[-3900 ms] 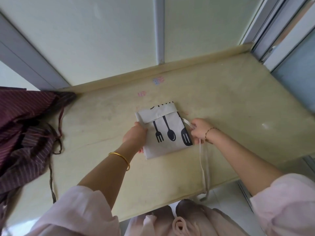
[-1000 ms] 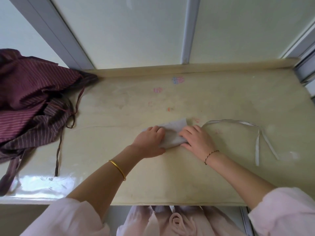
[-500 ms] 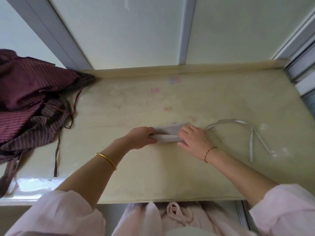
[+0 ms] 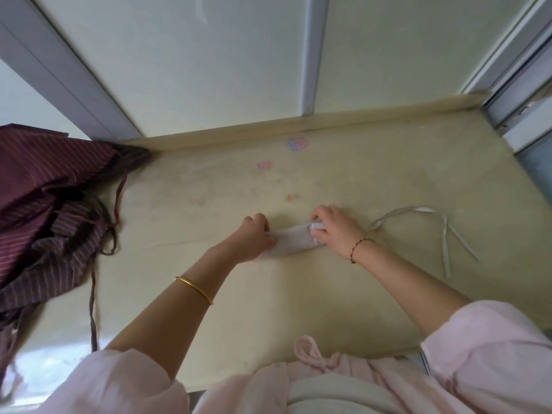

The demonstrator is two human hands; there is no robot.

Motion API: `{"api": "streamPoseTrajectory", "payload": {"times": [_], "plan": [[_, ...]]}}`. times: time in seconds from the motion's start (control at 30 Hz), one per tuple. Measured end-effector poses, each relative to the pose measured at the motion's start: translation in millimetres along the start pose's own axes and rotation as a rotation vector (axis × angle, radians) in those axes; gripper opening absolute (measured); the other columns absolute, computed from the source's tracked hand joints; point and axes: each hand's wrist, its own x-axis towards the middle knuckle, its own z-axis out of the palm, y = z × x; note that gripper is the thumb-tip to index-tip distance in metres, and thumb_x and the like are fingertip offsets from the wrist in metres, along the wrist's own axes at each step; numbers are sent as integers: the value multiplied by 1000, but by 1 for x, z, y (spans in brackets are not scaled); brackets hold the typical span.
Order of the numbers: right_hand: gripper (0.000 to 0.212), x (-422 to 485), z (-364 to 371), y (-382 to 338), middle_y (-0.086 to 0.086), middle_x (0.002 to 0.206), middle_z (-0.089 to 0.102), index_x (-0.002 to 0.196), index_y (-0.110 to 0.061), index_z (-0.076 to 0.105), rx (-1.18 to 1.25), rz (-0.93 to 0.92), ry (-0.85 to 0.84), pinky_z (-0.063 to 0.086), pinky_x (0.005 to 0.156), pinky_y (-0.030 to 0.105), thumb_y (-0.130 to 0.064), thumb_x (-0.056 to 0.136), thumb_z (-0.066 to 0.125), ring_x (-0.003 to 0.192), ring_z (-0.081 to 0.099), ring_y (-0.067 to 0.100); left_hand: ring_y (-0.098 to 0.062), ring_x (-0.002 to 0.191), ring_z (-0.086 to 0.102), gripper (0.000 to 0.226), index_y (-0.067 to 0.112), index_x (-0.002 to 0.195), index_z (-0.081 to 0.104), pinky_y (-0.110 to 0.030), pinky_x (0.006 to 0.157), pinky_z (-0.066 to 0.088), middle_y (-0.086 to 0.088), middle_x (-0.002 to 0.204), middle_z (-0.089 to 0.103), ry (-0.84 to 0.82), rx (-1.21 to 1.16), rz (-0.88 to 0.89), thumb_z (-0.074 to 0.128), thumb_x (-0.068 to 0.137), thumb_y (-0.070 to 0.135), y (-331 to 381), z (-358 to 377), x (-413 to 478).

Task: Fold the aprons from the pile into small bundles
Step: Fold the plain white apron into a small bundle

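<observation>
Position: the white apron [image 4: 294,242] lies at the centre of the beige counter [image 4: 388,174], compressed into a narrow roll running from 9 to 3 o'clock.

Hands: my view shows the left hand [image 4: 255,239] with its fingers curled round the 9 o'clock end of the roll. The right hand [image 4: 336,231] has its fingers bent over the 3 o'clock end and pinches the bunched cloth there. Both are grasping the same item.

Loose parts: the tie tapes [image 4: 418,210] trail from the roll toward 3 o'clock and lie slack on the counter.

Handling, in my judgement: thin woven cloth, light, soft and not fragile. It holds no shape of its own, so the roll will likely spring open if either end is let go. I would take it at both ends, as now, and gather the tapes near their root.

Remaining stock: the pile of maroon striped aprons [image 4: 44,198] sits at 9 o'clock, well apart, unfolded, with its cords hanging over the edge.

Writing: none legible. No print shows on the roll. The coloured marks [image 4: 298,143] on the counter at 12 o'clock are too blurred to read.
</observation>
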Motion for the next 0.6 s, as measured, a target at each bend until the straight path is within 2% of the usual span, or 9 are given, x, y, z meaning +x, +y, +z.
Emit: {"api": "streamPoseTrajectory", "payload": {"times": [0.1,0.17,0.3,0.47,0.6], "plan": [[39,3,-1,0,10,121,43,123,-13,50,-12,74,-18,42,84,33,-31,89,58,105,51,30,-33,114,45,37,8,125,44,-40,92,43,-14,126,44,16,251,-47,46,95,30,6,2,7],[37,5,-1,0,9,118,44,118,-14,53,-67,77,-29,44,86,35,-35,88,58,105,50,30,-31,121,39,39,11,128,43,-41,96,37,-12,129,44,39,421,-47,44,96,33,10,1,11],[37,10,-1,-5,9,117,44,112,-13,55,-108,125,-33,43,86,34,-39,87,60,108,47,30,-29,118,43,33,11,122,46,-40,95,38,-10,125,47,1,415,-10,47,95,29,14,-4,17],[34,10,1,-11,15,111,52,107,-5,50,-123,96,-31,38,77,34,-34,90,58,102,50,32,-28,106,49,19,15,107,50,-36,80,39,-8,115,53,-14,383,53,49,91,25,12,-6,19],[34,5,3,-11,17,108,57,105,-4,50,-104,100,-18,32,73,32,-35,91,57,102,51,32,-28,102,53,18,16,105,52,-34,75,39,-8,112,56,-35,399,60,52,89,24,14,-8,21]]}}
